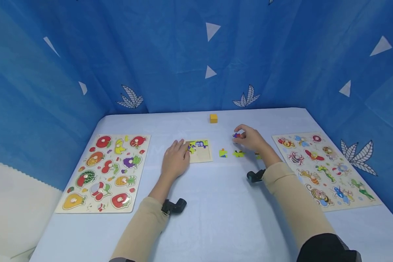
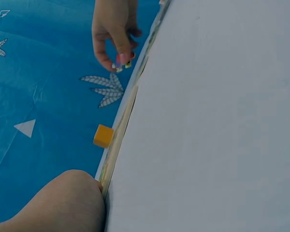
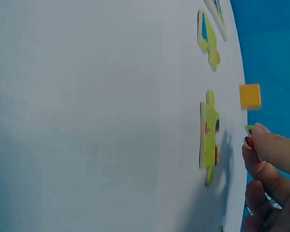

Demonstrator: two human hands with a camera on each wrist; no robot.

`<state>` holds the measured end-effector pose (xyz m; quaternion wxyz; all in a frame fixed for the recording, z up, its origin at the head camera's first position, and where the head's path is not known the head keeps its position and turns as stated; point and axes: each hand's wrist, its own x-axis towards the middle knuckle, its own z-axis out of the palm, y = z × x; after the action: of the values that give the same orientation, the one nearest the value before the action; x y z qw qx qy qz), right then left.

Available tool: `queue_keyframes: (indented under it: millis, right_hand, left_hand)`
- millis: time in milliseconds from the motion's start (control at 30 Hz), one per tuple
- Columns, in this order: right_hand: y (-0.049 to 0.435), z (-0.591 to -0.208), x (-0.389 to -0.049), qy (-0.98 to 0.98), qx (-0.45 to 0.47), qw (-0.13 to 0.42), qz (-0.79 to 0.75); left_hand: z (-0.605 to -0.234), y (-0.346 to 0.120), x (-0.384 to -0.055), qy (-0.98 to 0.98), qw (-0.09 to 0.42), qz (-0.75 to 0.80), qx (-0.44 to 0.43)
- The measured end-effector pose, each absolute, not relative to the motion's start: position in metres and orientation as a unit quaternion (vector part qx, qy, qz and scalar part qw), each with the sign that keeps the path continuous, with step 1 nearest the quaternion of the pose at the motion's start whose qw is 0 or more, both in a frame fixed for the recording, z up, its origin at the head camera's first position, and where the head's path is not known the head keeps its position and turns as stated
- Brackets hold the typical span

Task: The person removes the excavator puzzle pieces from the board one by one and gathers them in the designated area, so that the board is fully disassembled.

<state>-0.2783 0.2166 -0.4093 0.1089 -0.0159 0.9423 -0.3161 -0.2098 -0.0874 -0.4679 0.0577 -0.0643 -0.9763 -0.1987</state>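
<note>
My left hand rests on the table with its fingers along the left edge of a small wooden jigsaw board. Colourful pieces fill the board's upper part, and bare wood shows below. Above the table, to the right of the board, my right hand pinches a small jigsaw piece between thumb and forefinger. Red and green show on that piece in the right wrist view. Several loose yellow-green pieces lie in a row right of the board: one with a blue patch, a middle piece, and another partly hidden by the right wrist.
A yellow cube stands near the table's back edge. The fruit peg board lies at the left and an insect board at the right. A blue patterned curtain hangs behind the white table.
</note>
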Motion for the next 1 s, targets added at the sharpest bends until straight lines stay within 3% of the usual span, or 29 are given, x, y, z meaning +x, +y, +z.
queue_keyframes:
  millis: [433, 1000]
  right_hand:
    - [0.223, -0.419, -0.283, 0.958, -0.021, 0.105, -0.266]
    - [0.218, -0.421, -0.284, 0.986, -0.047, 0.051, -0.151]
  left_hand:
    - [-0.469, -0.088, -0.210, -0.976, 0.057, -0.200, -0.065]
    - [-0.469, -0.086, -0.209, -0.977, 0.057, -0.195, -0.061]
